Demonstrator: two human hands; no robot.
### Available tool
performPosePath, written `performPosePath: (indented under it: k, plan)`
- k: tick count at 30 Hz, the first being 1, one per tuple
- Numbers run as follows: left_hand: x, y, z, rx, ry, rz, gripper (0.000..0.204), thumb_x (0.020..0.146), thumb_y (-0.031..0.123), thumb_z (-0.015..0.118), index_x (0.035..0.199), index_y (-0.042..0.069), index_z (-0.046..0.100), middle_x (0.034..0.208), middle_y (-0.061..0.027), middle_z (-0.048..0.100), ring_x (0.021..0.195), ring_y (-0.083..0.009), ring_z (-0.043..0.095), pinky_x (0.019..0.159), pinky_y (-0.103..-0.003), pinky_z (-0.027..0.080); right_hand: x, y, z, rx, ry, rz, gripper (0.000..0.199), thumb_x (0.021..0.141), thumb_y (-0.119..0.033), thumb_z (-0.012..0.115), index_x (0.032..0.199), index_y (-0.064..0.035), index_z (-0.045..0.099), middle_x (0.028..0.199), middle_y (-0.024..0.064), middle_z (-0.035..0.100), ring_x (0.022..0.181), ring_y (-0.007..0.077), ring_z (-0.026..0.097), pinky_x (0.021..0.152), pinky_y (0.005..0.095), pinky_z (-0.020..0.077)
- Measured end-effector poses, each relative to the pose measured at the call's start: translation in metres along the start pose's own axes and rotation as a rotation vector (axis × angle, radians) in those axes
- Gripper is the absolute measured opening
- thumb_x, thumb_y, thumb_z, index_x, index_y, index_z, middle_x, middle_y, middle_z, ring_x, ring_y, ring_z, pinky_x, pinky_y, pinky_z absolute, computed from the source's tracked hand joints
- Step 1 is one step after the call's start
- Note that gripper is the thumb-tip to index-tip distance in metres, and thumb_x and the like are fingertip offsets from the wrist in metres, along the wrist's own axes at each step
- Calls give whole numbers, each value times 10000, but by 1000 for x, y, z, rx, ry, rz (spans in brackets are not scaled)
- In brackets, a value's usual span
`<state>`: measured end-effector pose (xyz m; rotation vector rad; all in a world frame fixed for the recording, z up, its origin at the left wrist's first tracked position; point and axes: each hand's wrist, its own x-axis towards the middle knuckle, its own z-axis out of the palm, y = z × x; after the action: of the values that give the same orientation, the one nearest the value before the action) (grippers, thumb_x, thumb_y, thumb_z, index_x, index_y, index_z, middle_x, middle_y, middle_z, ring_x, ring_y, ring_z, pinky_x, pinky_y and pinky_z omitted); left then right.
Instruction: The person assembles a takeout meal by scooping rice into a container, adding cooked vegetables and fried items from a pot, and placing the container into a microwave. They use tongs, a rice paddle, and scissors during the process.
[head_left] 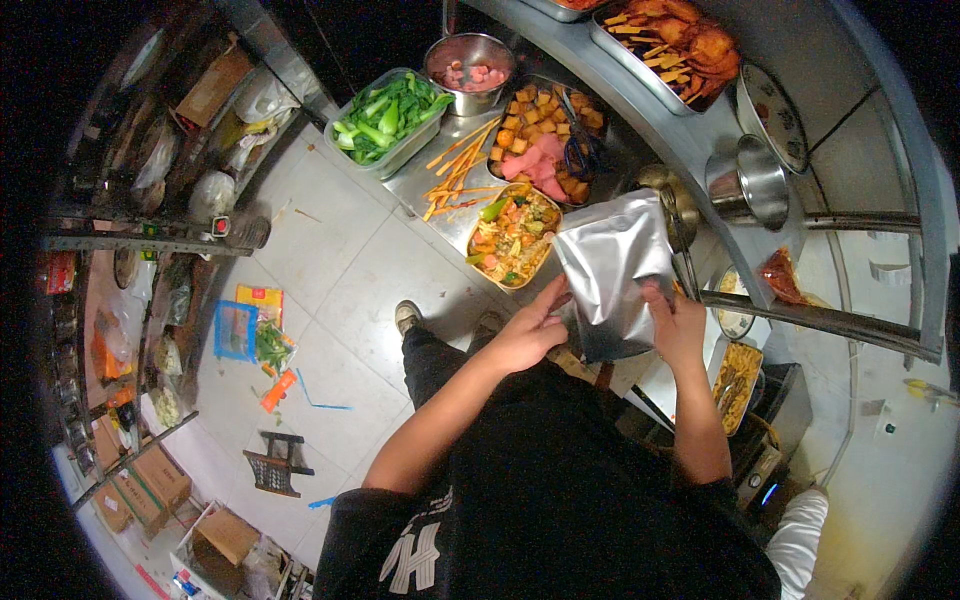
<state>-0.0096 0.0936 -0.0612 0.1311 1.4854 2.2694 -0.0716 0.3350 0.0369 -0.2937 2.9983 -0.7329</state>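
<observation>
A silver foil bag (615,265) is stretched between my two hands, in front of my body. My left hand (537,322) grips its lower left edge, with part of the fingers behind the foil. At the opposite edge, my right hand (675,318) pinches the bag with the thumb on the front; its other fingers are mostly hidden. Just left of the bag stands a takeaway container (515,237) filled with noodles and vegetables. Behind that is a tray (492,170) of tofu cubes and pink meat slices with dark tongs (583,138) lying in it.
Several wooden sticks (462,170) lie on the metal counter (412,187), near a tub of greens (385,115) and a steel bowl (470,70). A raised shelf carries a tray of fried skewers (680,45) and a steel pot (750,185). A small stool (275,465) stands on the floor at left.
</observation>
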Motion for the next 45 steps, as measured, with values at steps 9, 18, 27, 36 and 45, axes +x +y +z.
performPosePath:
  k: [9,18,27,36,45]
  plan:
    - [-7,4,9,3,-57,-112,891,845,39,574,1629,96,155,1639,-97,290,1495,-220,293,1176,-404,307,-19,10,-11,148,9,81,282,939,-297,723,891,-21,764,691,171,679,573,234,637,567,352,484]
    - [-26,10,-15,-73,42,-32,892,830,73,537,1632,98,146,1632,-102,304,1495,-234,297,1161,-382,291,3,-6,23,55,-25,-22,528,937,-523,653,787,-20,712,662,195,651,634,396,651,597,449,495]
    - [-32,24,-26,-120,123,-4,887,828,36,545,1622,58,150,1638,-132,291,1500,-243,306,1155,-369,303,22,-31,32,141,-19,-79,470,971,-440,643,795,-8,707,687,223,645,633,405,643,583,460,470]
    - [-12,18,-39,-80,127,42,874,827,16,491,1625,60,138,1646,-135,277,1533,-242,238,1205,-388,234,35,-33,34,108,82,-106,512,966,-451,649,754,14,685,667,227,639,608,418,624,575,483,459]
    - [16,27,-32,12,113,81,809,857,7,503,1604,21,192,1616,-136,332,1513,-246,281,1200,-384,260,44,-14,24,-22,105,-72,549,971,-499,610,749,-2,684,715,228,659,686,440,643,646,508,484]
